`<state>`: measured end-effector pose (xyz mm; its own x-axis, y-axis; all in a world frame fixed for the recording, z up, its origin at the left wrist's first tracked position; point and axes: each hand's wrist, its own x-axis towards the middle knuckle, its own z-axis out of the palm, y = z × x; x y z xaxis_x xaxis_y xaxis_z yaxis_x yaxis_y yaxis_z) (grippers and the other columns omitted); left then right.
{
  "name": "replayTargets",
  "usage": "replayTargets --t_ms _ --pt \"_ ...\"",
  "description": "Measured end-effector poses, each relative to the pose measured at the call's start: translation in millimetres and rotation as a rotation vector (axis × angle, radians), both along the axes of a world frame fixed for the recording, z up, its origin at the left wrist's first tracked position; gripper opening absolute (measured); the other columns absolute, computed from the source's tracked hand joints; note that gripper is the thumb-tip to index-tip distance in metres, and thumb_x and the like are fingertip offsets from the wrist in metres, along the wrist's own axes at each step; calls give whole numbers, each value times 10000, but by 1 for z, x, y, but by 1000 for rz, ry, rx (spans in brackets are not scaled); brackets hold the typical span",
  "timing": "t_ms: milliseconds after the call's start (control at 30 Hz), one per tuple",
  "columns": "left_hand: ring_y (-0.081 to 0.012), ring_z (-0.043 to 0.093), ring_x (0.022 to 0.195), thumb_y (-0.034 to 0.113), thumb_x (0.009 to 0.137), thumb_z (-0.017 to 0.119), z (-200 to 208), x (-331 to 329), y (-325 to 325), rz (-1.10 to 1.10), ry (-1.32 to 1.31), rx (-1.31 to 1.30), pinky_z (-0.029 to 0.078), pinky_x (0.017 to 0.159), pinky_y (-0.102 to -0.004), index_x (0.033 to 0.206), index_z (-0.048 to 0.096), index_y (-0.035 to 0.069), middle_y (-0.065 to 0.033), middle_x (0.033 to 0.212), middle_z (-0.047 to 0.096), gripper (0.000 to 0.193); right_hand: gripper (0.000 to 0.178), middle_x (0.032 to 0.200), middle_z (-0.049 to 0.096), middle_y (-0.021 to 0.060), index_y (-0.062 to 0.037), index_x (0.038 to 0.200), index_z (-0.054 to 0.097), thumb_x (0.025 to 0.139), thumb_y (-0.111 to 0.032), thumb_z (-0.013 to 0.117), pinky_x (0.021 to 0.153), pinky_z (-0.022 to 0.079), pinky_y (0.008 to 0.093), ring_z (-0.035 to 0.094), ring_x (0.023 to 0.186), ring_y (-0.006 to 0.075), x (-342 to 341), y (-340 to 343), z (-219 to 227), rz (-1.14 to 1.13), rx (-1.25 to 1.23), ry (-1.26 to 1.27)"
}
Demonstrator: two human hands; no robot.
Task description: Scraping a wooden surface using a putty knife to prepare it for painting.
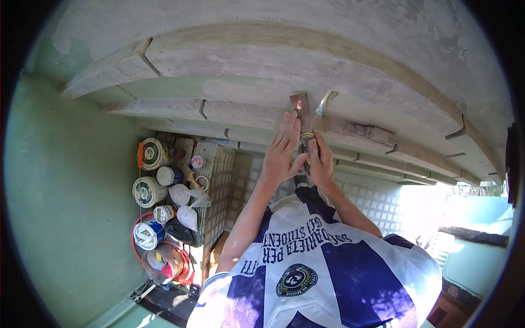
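Observation:
My right hand point(321, 158) is closed round the handle of a putty knife point(301, 106), raised to a pale plastered surface with concrete-like beams. The knife's wide, worn metal blade points away from me and lies over one beam point(240, 113). My left hand point(281, 147) is beside the blade, its fingers stretched out and close together along the left edge. The left thumb reaches toward the handle, near my right fingers. A whitish, wedge-shaped patch point(327, 103) shows just right of the blade. Whether the blade's tip touches the surface, I cannot tell.
Several lidded buckets point(149, 191), knotted plastic bags point(187, 217) and a clear tub point(164, 262) stand on a corrugated surface at the left. A green wall point(71, 191) rises beside them. Further beams point(306, 52) run across above. A rough brownish patch point(372, 133) marks one beam.

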<state>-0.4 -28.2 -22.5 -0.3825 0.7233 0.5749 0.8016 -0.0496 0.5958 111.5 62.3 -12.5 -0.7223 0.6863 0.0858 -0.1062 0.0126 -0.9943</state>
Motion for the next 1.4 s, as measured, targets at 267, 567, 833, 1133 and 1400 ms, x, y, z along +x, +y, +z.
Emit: replayTargets --t_ms 267,567,833,1133,1400 --pt "-368 271 1467 428 954 492 17 -17 15 -103 194 -90 262 1183 -478 1500 309 -44 -230 1574 288 746 301 737 595 31 41 1132 580 1059 -225 459 541 419 309 511 651 89 -32 -14 -29 -238 148 47" --pt "-355 307 1452 336 961 507 25 -9 24 -26 249 -207 255 1187 -471 1479 328 -66 -239 1546 335 680 296 856 650 211 16 1131 597 933 -204 586 595 468 392 653 747 381 -32 3 -47 -261 569 -66" --pt "-437 292 1438 306 946 542 51 -1 32 53 193 -102 278 1172 -494 1483 294 -88 -282 1541 309 710 412 1026 662 212 29 1224 565 883 -198 612 658 498 404 641 815 392 -44 22 -21 -117 435 116" --pt "-383 253 1469 373 924 562 69 -17 26 77 207 -101 248 1187 -486 1493 285 -75 -247 1573 269 776 467 1066 664 142 60 1332 497 960 -212 571 792 499 317 603 945 154 -64 9 -16 48 146 355" --pt "-424 230 1468 305 880 625 52 -10 26 12 90 -54 284 1172 -473 1501 277 -69 -270 1575 248 803 489 1293 527 176 28 1367 452 955 -206 573 973 424 394 523 1172 261 -55 -5 -64 -137 309 178"
